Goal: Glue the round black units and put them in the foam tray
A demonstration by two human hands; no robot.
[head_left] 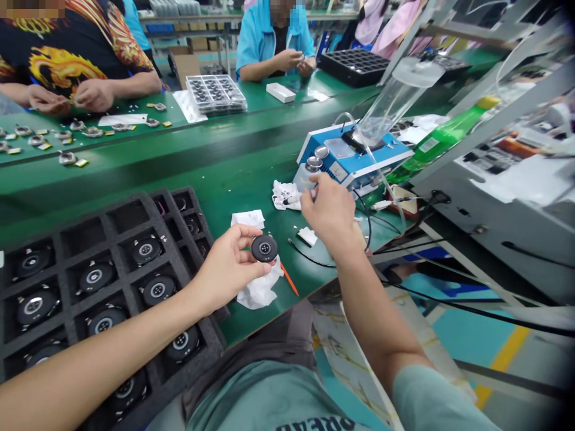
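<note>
Green bench [256, 152] across middle, darker green strip running along it. Behind, rear table [215, 18] on metal legs, cardboard box [186, 66] near it. Right: pale slanted post [408, 42], grey metal cabinet [516, 224]. Floor [467, 335] teal and grey, yellow line [503, 365] lower right. Light bright, fairly even.

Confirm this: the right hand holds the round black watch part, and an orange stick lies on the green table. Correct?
Not quite: the head view shows the left hand holding the round black watch part; the orange stick does lie on the green table.
</note>
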